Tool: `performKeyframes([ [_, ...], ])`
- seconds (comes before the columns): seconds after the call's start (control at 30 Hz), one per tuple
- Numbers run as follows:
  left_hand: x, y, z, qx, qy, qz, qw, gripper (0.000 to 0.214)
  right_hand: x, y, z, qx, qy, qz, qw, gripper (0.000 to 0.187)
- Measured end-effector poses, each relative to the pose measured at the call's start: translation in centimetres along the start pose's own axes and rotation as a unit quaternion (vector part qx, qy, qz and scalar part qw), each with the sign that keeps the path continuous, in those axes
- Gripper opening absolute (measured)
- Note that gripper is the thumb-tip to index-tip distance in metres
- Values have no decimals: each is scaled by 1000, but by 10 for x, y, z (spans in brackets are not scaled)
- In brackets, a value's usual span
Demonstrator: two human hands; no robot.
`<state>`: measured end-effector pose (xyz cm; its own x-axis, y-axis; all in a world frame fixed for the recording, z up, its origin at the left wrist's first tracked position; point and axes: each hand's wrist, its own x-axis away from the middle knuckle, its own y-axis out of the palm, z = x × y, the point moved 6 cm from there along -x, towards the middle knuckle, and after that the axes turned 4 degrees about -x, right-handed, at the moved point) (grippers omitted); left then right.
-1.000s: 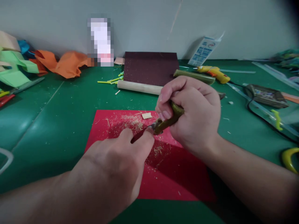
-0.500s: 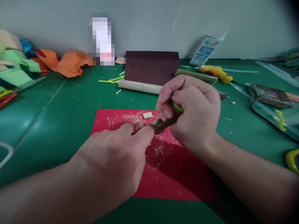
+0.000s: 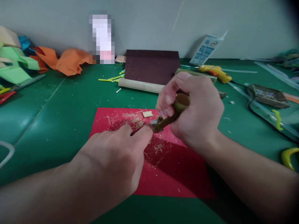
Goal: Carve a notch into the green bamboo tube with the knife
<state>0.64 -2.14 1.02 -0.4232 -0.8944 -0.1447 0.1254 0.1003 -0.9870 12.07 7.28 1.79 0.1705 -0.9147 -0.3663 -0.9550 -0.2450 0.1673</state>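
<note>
My right hand [image 3: 196,105] is wrapped round a short green-brown bamboo tube [image 3: 174,113], whose round hollow end tips up toward me. My left hand [image 3: 119,155] is closed on a knife, its handle mostly hidden under the fingers. The short metal blade [image 3: 154,122] touches the tube's lower left end. Beneath both hands lies a red sheet [image 3: 173,183], strewn with pale shavings [image 3: 158,148]. A small pale bamboo chip [image 3: 147,114] rests near the sheet's far edge.
Behind the sheet are a dark brown board [image 3: 151,67] and a pale rod [image 3: 140,85]. A yellow glue gun [image 3: 218,72] with a black cord lies at right, near a small bamboo box [image 3: 268,96]. Orange paper [image 3: 70,62] and red-handled scissors [image 3: 7,97] are at left.
My right hand has turned the bamboo tube so its hollow end now faces me more. My left hand and the blade have shifted only slightly.
</note>
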Motion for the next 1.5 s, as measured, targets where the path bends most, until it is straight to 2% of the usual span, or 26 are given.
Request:
performKeyframes([
  [0.23,4,12,1,-32,7,60,998,42,-7,-2,5,-3,21,-6,1000,41],
  [0.37,-2,18,1,-53,6,2,999,47,-10,-2,5,-20,41,-1,999,42],
  [0.53,-15,25,1,-91,-17,-108,990,53,-11,-2,5,-43,33,4,999,42],
  [0.7,-17,28,-2,-74,-26,-148,986,53,-6,0,2,-15,3,17,1000,42],
  [0.77,-12,27,-3,-59,-27,-137,988,52,-5,1,2,-3,10,17,1000,43],
  [0.93,1,19,-3,1,-17,-68,998,50,-6,2,1,6,15,23,1000,47],
  [1.13,3,13,-2,5,-7,-18,1000,46,-6,2,1,-18,6,13,1000,42],
  [1.23,-1,15,-2,-15,-10,-26,1000,48,-8,2,2,-16,10,-3,1000,41],
  [1.37,-10,22,-3,-56,-19,-71,996,49,-11,0,5,-10,36,-13,999,43],
  [1.5,-18,24,-6,-39,-20,-91,995,51,-12,0,6,-38,33,-17,999,41],
])
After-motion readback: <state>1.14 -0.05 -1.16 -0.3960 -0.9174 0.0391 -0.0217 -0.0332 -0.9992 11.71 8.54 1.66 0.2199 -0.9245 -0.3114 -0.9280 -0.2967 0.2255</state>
